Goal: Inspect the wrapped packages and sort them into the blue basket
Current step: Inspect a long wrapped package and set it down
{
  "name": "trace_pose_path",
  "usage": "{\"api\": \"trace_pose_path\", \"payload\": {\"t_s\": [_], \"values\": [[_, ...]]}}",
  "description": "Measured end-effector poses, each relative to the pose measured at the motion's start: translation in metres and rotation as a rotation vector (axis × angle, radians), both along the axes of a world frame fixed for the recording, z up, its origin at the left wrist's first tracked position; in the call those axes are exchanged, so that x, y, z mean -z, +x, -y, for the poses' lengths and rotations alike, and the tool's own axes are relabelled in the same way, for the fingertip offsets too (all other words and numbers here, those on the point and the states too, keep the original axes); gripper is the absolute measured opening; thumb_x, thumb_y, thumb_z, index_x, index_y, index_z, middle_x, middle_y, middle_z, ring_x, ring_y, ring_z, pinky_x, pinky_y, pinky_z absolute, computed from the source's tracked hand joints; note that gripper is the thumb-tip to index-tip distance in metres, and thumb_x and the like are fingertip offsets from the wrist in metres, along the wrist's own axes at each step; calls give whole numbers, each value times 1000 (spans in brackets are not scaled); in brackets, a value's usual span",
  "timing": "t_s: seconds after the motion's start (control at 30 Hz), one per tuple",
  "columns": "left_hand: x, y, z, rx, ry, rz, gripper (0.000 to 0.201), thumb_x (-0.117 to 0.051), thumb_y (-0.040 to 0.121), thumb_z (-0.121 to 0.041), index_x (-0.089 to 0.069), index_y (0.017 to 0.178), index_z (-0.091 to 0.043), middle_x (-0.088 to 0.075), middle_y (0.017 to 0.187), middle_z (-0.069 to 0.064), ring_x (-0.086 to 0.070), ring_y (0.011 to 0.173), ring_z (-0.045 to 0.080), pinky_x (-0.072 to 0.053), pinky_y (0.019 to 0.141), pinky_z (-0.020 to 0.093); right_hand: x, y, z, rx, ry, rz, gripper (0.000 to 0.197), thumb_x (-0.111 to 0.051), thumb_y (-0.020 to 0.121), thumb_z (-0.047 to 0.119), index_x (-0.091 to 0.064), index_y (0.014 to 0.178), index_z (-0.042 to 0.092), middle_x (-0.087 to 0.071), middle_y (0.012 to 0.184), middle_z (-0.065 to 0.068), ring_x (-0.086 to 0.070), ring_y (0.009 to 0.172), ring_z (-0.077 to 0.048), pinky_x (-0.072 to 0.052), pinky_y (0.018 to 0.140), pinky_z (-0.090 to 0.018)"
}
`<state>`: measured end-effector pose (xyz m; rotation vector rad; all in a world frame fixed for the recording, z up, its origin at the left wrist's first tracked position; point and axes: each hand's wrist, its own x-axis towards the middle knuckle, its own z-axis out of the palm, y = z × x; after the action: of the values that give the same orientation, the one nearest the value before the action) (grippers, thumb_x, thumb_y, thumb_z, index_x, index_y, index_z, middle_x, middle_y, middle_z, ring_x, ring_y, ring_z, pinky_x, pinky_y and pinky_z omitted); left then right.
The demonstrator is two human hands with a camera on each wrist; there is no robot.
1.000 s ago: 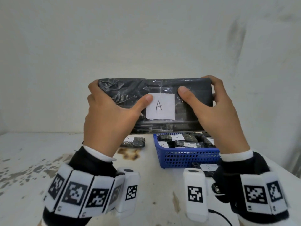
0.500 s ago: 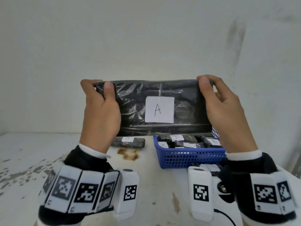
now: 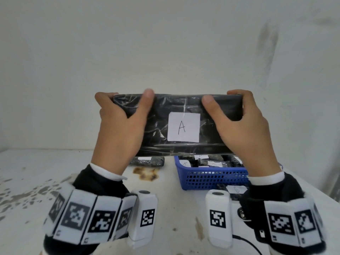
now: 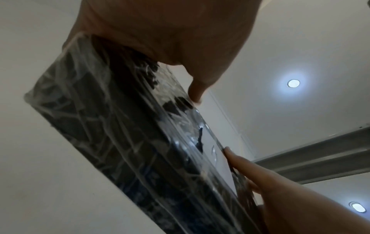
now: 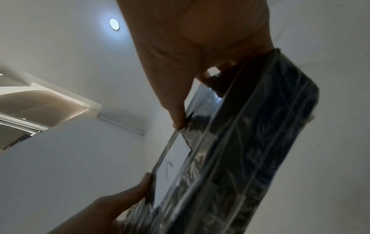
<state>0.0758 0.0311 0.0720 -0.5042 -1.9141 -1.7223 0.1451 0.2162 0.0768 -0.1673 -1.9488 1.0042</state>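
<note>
Both hands, left hand point(image 3: 119, 126) and right hand point(image 3: 242, 126), clamp the ends of the black wrapped package point(image 3: 165, 126) above the blue basket point(image 3: 211, 177); best to keep thumbs clear of its "A" label point(image 3: 183, 127).

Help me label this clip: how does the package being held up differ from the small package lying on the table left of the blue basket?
The held package is far larger than the small package. The held package is raised upright off the table, gripped by the left hand and right hand; the small package lies flat, untouched. The held package's label reads A; the small package's label is unreadable. Both are dark, plastic-wrapped, white-labelled.
</note>
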Motion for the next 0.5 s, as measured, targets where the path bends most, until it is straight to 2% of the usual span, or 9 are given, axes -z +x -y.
{"api": "trace_pose_path", "payload": {"t_s": [0.07, 0.13, 0.17, 0.23, 0.27, 0.33, 0.5], "values": [[-1, 3, 1, -55, -31, -2, 59, -64, 79, -58, -26, 107, -23, -56, 109, 3, -60, 90, 16, -42, 74, 26, 0, -1, 4, 15, 18, 23, 53, -61, 81, 69, -43, 117, 35, -53, 90, 25, -54, 80, 7, -39, 60, -4], [-3, 5, 2, -101, -55, -11, 63, -68, 76, -57, -28, 108, -21, -56, 96, -4, -59, 86, 14, -41, 67, 24, 2, -2, 6, 21, 22, 35, 63, -60, 76, 74, -43, 121, 34, -58, 100, 16, -59, 89, -3, -47, 71, -13], [-4, 6, 2, -112, -72, -8, 67, -70, 73, -58, -27, 109, -21, -55, 95, -7, -59, 87, 15, -43, 70, 25, 3, -3, 7, 28, 24, 34, 69, -60, 73, 77, -42, 124, 33, -59, 106, 10, -61, 95, -11, -52, 78, -22], [-3, 7, 1, -130, -109, 21, 80, -72, 64, -65, -23, 111, -21, -57, 107, 1, -59, 96, 24, -47, 82, 34, 5, -4, 10, 38, 38, 29, 78, -60, 68, 80, -41, 126, 32, -60, 115, 4, -62, 101, -17, -55, 87, -35], [-2, 7, 1, -139, -120, 39, 85, -72, 61, -67, -21, 111, -21, -56, 115, 6, -58, 101, 27, -46, 86, 36, 5, -5, 11, 36, 43, 28, 80, -60, 67, 81, -40, 127, 32, -60, 117, 3, -62, 103, -18, -56, 88, -37], [-1, 7, -1, -146, -122, 53, 89, -73, 58, -67, -19, 111, -20, -53, 123, 10, -57, 105, 28, -43, 84, 34, 6, -5, 14, 32, 48, 34, 87, -60, 62, 83, -38, 129, 33, -58, 120, 3, -61, 105, -18, -56, 89, -38], [0, 6, -7, -140, -79, 31, 101, -77, 52, -64, -24, 122, -13, -42, 129, 8, -46, 101, 18, -36, 82, 26, 5, -2, 16, 37, 55, 34, 94, -69, 56, 82, -35, 129, 34, -55, 122, 4, -58, 107, -17, -54, 92, -37]]}}
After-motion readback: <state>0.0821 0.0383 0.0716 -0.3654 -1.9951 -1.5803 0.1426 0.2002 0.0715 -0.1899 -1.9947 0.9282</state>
